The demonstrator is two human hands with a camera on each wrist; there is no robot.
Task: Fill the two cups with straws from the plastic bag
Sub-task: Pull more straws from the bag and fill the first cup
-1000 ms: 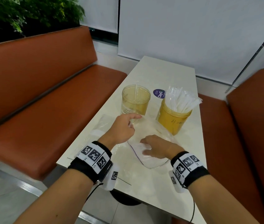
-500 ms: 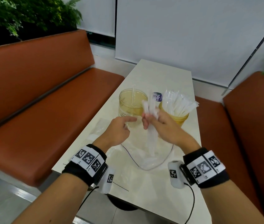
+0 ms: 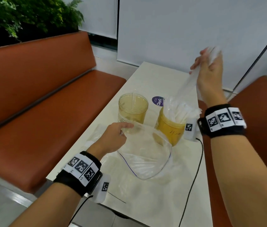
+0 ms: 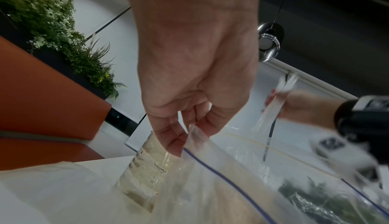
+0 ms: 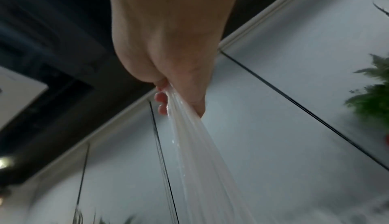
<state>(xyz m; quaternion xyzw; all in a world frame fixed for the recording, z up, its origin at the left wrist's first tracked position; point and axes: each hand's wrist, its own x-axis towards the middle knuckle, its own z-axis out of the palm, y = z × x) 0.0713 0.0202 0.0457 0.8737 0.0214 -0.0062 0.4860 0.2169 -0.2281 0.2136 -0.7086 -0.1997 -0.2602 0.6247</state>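
Clear plastic bag (image 3: 146,154): left hand (image 3: 114,138) pinches its rim; right hand (image 3: 209,71) grips straws (image 3: 188,82) high above cups.

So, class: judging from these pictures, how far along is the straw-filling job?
Done: the darker yellow plastic cup is packed with wrapped straws. In hand: the right hand grips a raised bundle of wrapped white straws, while the left hand pinches the clear zip-top plastic bag open. Left: the paler clear cup holds one straw; more remain bagged.
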